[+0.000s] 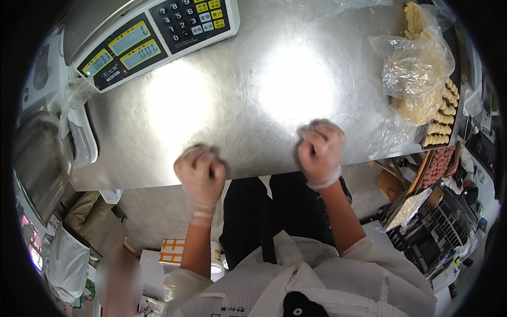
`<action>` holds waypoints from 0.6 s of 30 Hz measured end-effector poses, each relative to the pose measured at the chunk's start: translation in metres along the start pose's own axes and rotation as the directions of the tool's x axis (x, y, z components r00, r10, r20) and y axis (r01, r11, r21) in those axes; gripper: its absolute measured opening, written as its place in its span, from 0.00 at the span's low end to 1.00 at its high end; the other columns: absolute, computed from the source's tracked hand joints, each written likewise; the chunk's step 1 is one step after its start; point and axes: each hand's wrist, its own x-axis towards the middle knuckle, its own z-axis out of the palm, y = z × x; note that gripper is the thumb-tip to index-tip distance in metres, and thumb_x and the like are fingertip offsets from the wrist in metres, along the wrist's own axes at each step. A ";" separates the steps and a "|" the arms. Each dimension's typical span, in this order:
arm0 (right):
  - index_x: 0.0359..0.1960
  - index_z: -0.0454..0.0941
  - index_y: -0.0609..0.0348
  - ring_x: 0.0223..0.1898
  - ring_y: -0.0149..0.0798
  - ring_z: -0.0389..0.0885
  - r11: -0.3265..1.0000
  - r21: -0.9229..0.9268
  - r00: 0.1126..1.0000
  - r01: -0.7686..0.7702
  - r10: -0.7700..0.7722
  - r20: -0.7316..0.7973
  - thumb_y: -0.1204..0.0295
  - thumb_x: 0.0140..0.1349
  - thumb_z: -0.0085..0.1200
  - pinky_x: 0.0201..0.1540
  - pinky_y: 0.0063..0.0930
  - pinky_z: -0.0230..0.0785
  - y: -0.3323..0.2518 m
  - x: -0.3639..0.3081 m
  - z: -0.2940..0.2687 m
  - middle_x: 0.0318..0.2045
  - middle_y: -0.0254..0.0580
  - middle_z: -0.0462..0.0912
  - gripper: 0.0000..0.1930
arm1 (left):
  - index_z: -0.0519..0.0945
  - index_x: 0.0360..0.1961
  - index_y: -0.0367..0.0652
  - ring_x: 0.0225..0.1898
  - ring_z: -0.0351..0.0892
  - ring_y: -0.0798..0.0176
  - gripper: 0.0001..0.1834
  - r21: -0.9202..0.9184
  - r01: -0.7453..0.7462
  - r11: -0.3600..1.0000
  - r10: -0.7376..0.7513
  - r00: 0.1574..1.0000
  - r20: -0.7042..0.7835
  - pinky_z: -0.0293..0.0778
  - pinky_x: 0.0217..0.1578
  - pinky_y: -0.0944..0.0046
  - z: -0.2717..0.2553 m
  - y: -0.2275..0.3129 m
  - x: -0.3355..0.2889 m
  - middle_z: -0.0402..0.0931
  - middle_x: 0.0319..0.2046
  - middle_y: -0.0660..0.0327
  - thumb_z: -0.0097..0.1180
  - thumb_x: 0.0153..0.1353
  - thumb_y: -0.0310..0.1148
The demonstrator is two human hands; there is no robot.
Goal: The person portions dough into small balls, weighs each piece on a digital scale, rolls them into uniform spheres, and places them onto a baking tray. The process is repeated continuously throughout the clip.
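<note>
Both my hands wear clear plastic gloves and rest low over a shiny steel table (237, 121), close to its front edge. My left hand (200, 171) is curled into a loose fist, knuckles up, slightly blurred. Farther right, my right hand (321, 150) is curled the same way, its thumb against the bent fingers. Whatever lies inside either fist, if anything, is hidden. At the far right of the table sits a mass of pale yellow dough (417, 108), partly covered by a clear plastic bag (414, 68).
A digital scale (158, 47) with a keypad stands at the back left. Beside it are a white tray (87, 134) and a metal bowl (45, 158). Rows of small dough pieces (438, 129) lie on a dark tray at the right edge. Another person (467, 166) is at far right.
</note>
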 end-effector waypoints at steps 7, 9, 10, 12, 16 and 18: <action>0.46 0.77 0.53 0.41 0.40 0.74 0.956 -0.271 0.980 0.114 -0.153 -0.128 0.78 0.54 0.56 0.38 0.35 0.72 0.048 0.015 -0.004 0.40 0.40 0.74 0.17 | 0.77 0.41 0.44 0.49 0.72 0.49 0.12 0.010 0.112 0.994 -0.111 0.993 -0.046 0.69 0.53 0.47 -0.001 -0.017 0.036 0.72 0.48 0.50 0.62 0.57 0.32; 0.40 0.76 0.55 0.38 0.40 0.74 0.996 -0.024 0.991 -0.087 0.084 -0.103 0.80 0.52 0.59 0.36 0.31 0.71 0.017 0.029 0.016 0.40 0.41 0.75 0.14 | 0.80 0.38 0.47 0.47 0.73 0.50 0.09 -0.025 0.013 1.000 -0.013 1.000 0.010 0.69 0.50 0.48 0.007 0.008 0.071 0.76 0.45 0.53 0.62 0.54 0.32; 0.39 0.75 0.54 0.37 0.40 0.74 0.999 0.025 0.996 -0.029 0.031 -0.086 0.80 0.51 0.60 0.36 0.31 0.71 0.007 0.025 0.022 0.41 0.41 0.75 0.13 | 0.80 0.39 0.47 0.47 0.73 0.52 0.10 -0.034 -0.009 0.999 0.010 1.000 0.027 0.69 0.50 0.49 0.007 0.009 0.065 0.76 0.45 0.54 0.62 0.55 0.32; 0.37 0.74 0.53 0.36 0.39 0.74 0.985 0.166 0.999 0.037 -0.035 -0.011 0.79 0.52 0.61 0.36 0.30 0.72 0.007 0.008 0.021 0.41 0.40 0.75 0.12 | 0.79 0.42 0.48 0.47 0.74 0.54 0.12 -0.056 -0.048 0.997 0.051 0.997 0.052 0.69 0.50 0.50 0.006 0.009 0.037 0.75 0.47 0.57 0.62 0.56 0.33; 0.40 0.74 0.51 0.36 0.37 0.74 0.994 0.111 1.000 -0.001 0.005 -0.030 0.79 0.57 0.57 0.34 0.30 0.73 0.055 -0.019 -0.011 0.42 0.40 0.75 0.11 | 0.76 0.49 0.50 0.50 0.72 0.57 0.17 0.064 0.065 0.996 -0.059 0.994 -0.092 0.69 0.51 0.51 -0.002 -0.034 -0.017 0.73 0.48 0.58 0.63 0.60 0.37; 0.43 0.75 0.50 0.37 0.37 0.73 0.989 -0.141 0.996 -0.047 0.036 -0.078 0.79 0.59 0.56 0.35 0.30 0.73 0.061 0.005 -0.021 0.42 0.41 0.75 0.12 | 0.76 0.50 0.51 0.51 0.71 0.56 0.19 0.088 0.130 0.988 -0.117 0.983 -0.139 0.69 0.52 0.50 0.007 -0.059 -0.010 0.73 0.47 0.57 0.64 0.60 0.39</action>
